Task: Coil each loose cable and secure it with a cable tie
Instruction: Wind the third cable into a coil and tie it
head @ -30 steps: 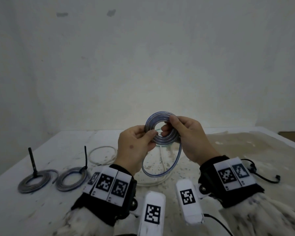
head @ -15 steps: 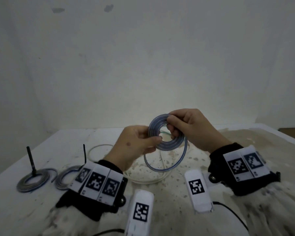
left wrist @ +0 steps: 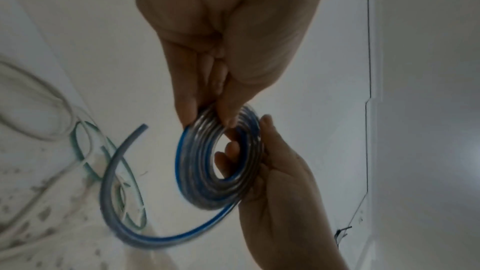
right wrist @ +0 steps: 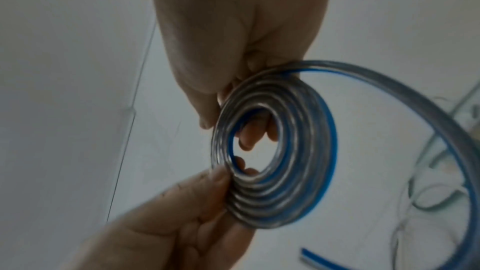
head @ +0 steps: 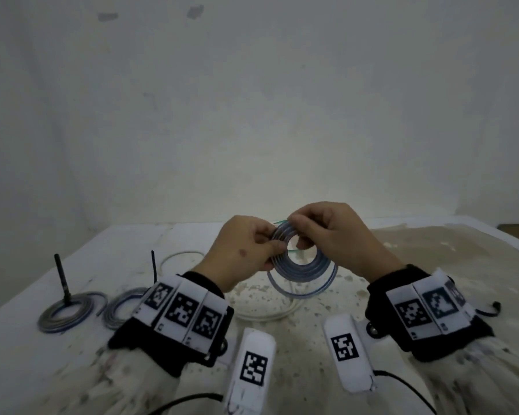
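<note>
A flat coil of clear cable with a blue stripe [head: 307,269] is held up over the table between both hands. My left hand [head: 264,247] pinches its left rim between thumb and fingers; the left wrist view shows that pinch on the coil [left wrist: 207,171]. My right hand [head: 300,232] reaches over the top and grips the upper rim, with fingers showing through the hole in the coil [right wrist: 272,182]. A loose tail [head: 300,293] curves free below the coil, and its cut end [left wrist: 141,127] hangs in the air.
Two wound coils [head: 69,313] [head: 122,307] lie at the table's left, each with a black tie [head: 61,277] sticking up. Loose white cable [head: 177,257] and a green-tinted cable [left wrist: 85,151] lie beneath the hands. A black cord [head: 492,308] lies at the right.
My right hand has shifted from the coil's right side to its top. The coil has sunk slightly to the right and tilted. My left hand keeps its pinch.
</note>
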